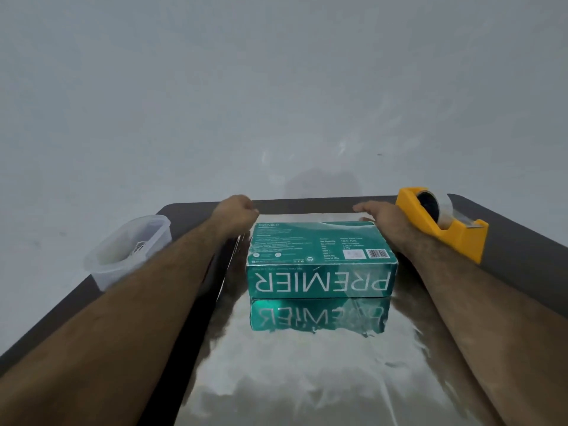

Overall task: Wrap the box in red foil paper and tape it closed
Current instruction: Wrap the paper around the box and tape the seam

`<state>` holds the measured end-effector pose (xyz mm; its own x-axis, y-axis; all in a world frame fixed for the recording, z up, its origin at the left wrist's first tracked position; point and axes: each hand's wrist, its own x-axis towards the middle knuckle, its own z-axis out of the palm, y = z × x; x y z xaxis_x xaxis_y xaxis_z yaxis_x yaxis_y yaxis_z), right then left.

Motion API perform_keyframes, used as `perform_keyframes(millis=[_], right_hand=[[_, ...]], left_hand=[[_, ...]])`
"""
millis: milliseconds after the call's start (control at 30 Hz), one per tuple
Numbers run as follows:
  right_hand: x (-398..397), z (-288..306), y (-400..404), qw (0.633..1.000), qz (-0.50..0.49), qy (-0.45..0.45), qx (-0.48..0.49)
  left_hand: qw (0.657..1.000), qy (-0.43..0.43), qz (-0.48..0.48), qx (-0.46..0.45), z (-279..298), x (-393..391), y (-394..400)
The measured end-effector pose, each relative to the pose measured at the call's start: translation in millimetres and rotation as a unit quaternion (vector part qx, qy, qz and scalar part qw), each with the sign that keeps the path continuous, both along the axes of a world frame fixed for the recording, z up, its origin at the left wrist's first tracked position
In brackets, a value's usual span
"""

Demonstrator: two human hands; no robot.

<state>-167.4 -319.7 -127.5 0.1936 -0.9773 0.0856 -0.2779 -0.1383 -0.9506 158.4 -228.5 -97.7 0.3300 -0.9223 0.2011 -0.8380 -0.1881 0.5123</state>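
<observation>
A teal box [319, 250] printed PREMIER lies on a sheet of foil paper [307, 364], which is spread silver side up and mirrors the box. No red side shows. Both my arms reach past the box to the sheet's far edge. My left hand [238, 210] is curled at the far left corner of the sheet and seems to grip its edge. Behind the box's far right corner, my right hand [373, 210] has its fingers pointing left and the thumb beneath them, pinching the far edge.
A yellow tape dispenser [445, 229] with a clear roll stands at the far right of the dark table [522, 256], close to my right wrist. A translucent plastic container [129, 250] sits at the table's left edge. A pale wall lies beyond.
</observation>
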Motion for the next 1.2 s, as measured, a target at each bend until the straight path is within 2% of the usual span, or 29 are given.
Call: perform_keyframes(millis=[133, 200, 267, 333, 433, 533, 600, 667, 967, 1100, 1200], right_hand=[[9, 1, 3, 0.992, 0.007, -0.041, 0.117], [12, 1, 5, 0.990, 0.018, -0.054, 0.133], [13, 1, 1, 0.991, 0.013, -0.056, 0.123], [14, 2, 2, 0.995, -0.001, -0.052, 0.088], [10, 6, 10, 0.999, -0.010, -0.012, -0.029], [4, 13, 16, 0.992, -0.012, 0.003, -0.124], [3, 19, 16, 0.992, -0.020, -0.041, -0.114], [1, 25, 19, 0.992, -0.020, -0.071, -0.104], [-8, 57, 46, 0.995, 0.032, -0.054, -0.084], [-17, 59, 62, 0.994, 0.044, -0.020, -0.095], [-28, 61, 74, 0.992, 0.063, -0.030, -0.108]], left_hand=[[0.991, -0.112, 0.002, 0.068, -13, 9, -9], [0.991, -0.117, 0.002, 0.061, -15, 8, -10], [0.996, -0.085, 0.013, 0.034, -17, 6, -13], [0.999, -0.026, 0.022, 0.006, -19, 6, -14], [0.993, 0.104, 0.014, -0.060, -21, 3, -10], [0.954, 0.275, 0.015, -0.118, -18, -1, 0], [0.915, 0.377, -0.005, -0.142, -14, -5, 9], [0.889, 0.428, -0.040, -0.158, -7, -9, 23], [0.880, 0.434, -0.128, -0.147, 22, -17, 77], [0.898, 0.388, -0.123, -0.168, 19, -10, 85], [0.899, 0.375, -0.149, -0.171, 16, -9, 93]])
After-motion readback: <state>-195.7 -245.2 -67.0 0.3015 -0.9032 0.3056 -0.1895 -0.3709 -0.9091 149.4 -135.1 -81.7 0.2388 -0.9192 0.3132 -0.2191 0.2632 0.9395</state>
